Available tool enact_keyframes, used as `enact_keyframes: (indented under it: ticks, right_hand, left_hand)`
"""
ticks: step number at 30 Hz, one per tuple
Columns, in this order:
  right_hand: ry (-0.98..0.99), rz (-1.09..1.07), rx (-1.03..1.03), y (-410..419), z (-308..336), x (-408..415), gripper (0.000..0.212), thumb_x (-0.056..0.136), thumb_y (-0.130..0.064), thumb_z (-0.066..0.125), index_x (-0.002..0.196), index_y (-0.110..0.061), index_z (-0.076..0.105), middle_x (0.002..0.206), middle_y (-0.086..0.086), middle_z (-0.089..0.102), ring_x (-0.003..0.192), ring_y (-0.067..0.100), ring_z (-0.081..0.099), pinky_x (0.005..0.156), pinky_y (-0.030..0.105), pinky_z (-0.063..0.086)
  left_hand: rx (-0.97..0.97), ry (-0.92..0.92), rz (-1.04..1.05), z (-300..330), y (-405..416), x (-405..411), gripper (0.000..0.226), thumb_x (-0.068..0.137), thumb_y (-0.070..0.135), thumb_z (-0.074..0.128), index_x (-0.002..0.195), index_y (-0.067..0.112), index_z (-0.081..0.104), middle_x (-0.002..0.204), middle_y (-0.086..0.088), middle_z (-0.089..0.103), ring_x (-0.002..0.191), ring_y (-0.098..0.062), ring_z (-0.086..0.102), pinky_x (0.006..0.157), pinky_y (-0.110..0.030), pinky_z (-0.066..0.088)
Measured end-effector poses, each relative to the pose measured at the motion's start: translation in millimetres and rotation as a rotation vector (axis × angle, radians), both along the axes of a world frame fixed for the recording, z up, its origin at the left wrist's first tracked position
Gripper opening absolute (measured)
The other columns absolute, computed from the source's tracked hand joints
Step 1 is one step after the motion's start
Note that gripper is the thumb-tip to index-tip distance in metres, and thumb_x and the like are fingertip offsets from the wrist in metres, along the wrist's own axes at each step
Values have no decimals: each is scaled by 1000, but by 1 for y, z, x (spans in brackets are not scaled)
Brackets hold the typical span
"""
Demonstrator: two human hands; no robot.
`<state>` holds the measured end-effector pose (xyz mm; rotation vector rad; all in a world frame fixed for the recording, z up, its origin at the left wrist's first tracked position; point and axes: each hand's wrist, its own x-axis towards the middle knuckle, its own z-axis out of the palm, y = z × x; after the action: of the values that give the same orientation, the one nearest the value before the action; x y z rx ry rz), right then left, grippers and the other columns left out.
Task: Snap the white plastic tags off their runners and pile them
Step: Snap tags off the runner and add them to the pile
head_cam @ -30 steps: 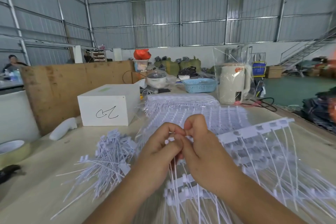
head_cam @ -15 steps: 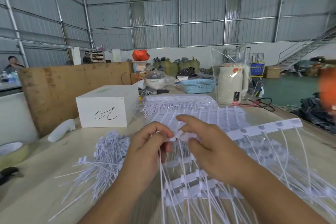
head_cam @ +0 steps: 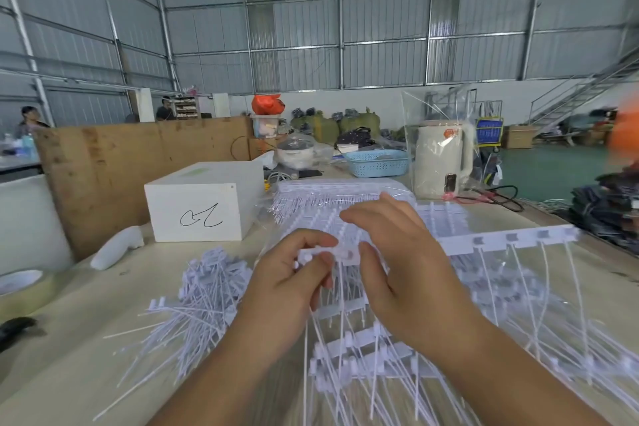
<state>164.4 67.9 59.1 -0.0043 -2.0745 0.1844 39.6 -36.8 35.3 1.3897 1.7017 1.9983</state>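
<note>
My left hand pinches the left end of a white tag strip, its fingers curled round the head of one tag. My right hand holds the same strip just to the right, thumb under it and fingers arched over it. The strip runs off to the right, its thin tails hanging down. More runners of tags lie under my hands. A loose pile of snapped-off tags lies to the left on the table.
A white box stands behind the pile, a bagged stack of tags behind my hands. A cream kettle in a clear bag and a blue basket stand further back. A tape roll lies at the left edge.
My hands have drawn slightly apart along the strip. My right fingers lifted and spread over it, and the strip's right end rose a little.
</note>
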Motion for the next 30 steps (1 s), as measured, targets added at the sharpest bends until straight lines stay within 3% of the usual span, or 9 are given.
enact_keyframes:
  ticks: [3, 6, 9, 12, 17, 21, 23, 25, 30]
  right_hand:
    - [5, -95, 86, -1, 6, 2, 32, 81, -2, 54, 110, -8, 66, 109, 2, 63, 109, 20, 55, 113, 19, 24]
    - [-240, -94, -57, 5, 3, 3, 24, 93, -22, 54, 111, -13, 67, 108, -2, 65, 108, 15, 53, 109, 28, 32]
    - [-444, 21, -160, 12, -7, -2, 22, 98, -32, 52, 116, -24, 62, 104, -13, 61, 104, 6, 49, 93, 27, 37]
    - [-435, 42, -176, 17, -9, -4, 17, 96, -33, 56, 110, -26, 63, 94, -15, 55, 95, 2, 47, 82, 23, 38]
    - [-480, 163, -313, 24, -2, 2, 9, 93, -29, 61, 96, -30, 70, 88, -10, 59, 88, 5, 57, 78, 25, 45]
    - [-512, 190, -404, 26, -1, 4, 8, 94, -31, 61, 95, -31, 69, 92, -9, 65, 88, 7, 62, 80, 37, 52]
    - [-513, 174, -402, 27, -1, 4, 8, 94, -32, 60, 93, -31, 68, 91, -10, 65, 86, 6, 63, 78, 36, 53]
    - [-524, 147, -393, 27, -1, 4, 10, 94, -34, 59, 90, -30, 67, 83, -11, 64, 75, 5, 61, 69, 30, 52]
    - [-445, 145, -493, 25, -10, -1, 16, 94, -30, 60, 80, -25, 61, 56, -17, 53, 48, 3, 45, 47, 16, 32]
  left_hand:
    - [29, 6, -25, 2, -2, 1, 16, 82, 23, 56, 84, 30, 70, 56, 3, 57, 48, -15, 46, 48, -24, 40]
    - [60, 9, -46, 3, -3, 3, 16, 84, 21, 56, 81, 27, 70, 57, 1, 57, 51, -13, 48, 49, -23, 41]
    - [61, 16, -43, 3, -4, 4, 16, 82, 21, 57, 78, 29, 71, 57, 3, 59, 51, -10, 50, 49, -21, 43]
    - [25, 39, -22, 2, -4, 1, 12, 80, 22, 61, 77, 28, 71, 57, 3, 60, 50, -11, 50, 48, -22, 42]
    - [-69, 51, -61, 0, -4, -2, 19, 89, 13, 67, 77, 28, 70, 57, 2, 62, 47, -9, 49, 48, -18, 40]
    - [-55, -55, -141, 0, -2, -1, 5, 83, 23, 74, 84, 28, 72, 57, -3, 60, 45, -11, 47, 46, -18, 39]
    - [-61, -68, -159, 0, -1, -1, 7, 80, 28, 75, 86, 25, 73, 58, -4, 60, 45, -12, 47, 46, -19, 39]
    - [-76, -62, -164, -2, 0, -2, 12, 80, 30, 69, 88, 24, 74, 61, -5, 61, 45, -13, 47, 46, -19, 39]
    - [-42, -83, -145, -4, 4, 2, 13, 85, 24, 62, 86, 20, 74, 60, -5, 60, 44, -15, 45, 44, -20, 37]
